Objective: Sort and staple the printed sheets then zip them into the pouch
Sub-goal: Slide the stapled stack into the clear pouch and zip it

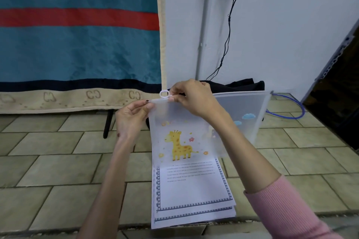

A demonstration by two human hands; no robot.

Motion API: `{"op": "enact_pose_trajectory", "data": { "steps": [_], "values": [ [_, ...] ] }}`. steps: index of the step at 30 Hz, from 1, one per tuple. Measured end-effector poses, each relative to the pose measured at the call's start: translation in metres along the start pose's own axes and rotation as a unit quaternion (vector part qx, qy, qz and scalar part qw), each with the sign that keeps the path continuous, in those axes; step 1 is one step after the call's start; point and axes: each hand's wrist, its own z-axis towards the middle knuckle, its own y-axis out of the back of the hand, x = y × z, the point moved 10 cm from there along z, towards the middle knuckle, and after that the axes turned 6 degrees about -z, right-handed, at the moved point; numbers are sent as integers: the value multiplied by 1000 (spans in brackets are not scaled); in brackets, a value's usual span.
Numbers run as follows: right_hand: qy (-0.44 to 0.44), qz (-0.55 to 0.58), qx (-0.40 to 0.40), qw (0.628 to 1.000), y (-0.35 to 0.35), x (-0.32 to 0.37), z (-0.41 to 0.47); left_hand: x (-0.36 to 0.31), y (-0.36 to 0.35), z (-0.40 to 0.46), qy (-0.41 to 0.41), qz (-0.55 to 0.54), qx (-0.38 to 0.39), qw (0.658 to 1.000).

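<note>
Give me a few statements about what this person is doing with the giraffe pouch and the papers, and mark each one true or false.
1. Both hands hold the top edge of the pouch. True: the left hand pinches its corner and the right hand pinches the edge by the ring-shaped zip pull.
2. The pouch shows an elephant. False: it shows a yellow giraffe.
3. The printed sheets lie on the surface below the lifted pouch. True.
4. The sheets are blank. False: the top one has lines of text and a patterned border.
5. The right arm wears a pink sleeve. True.
</note>
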Motion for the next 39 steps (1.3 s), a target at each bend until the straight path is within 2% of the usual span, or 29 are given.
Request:
{"op": "enact_pose_trajectory", "data": {
  "steps": [7,14,21,25,27,30,33,35,36,37,39],
  "values": [
    [-86,4,13,996,36,-86,-24,5,2,5,4,7,-2,1000],
    [-159,4,-15,987,74,-153,-54,10,7,15,2,18,-13,1000],
    [-214,-35,-52,975,97,-201,-73,12,18,22,0,20,-30,999],
    [-209,-17,-52,976,95,-202,-71,9,14,22,-9,27,-22,999],
    [-197,9,-91,976,98,-195,-67,1,9,20,-21,25,-13,999],
    [-174,106,-209,956,117,-177,-61,-32,12,18,-79,9,-28,996],
    [-186,145,-253,938,106,-150,-51,-91,16,-2,-227,4,-85,970],
    [-247,219,-232,915,77,-139,-48,-127,7,-29,-322,14,-94,942],
    [-278,315,-191,887,54,-133,-45,-143,-4,-45,-364,39,-74,928],
    [-294,439,-130,839,27,-122,-40,-154,-15,-60,-396,68,-32,915],
    [-297,656,-18,693,-13,-97,-36,-158,-44,-83,-384,126,117,907]
  ]
}}
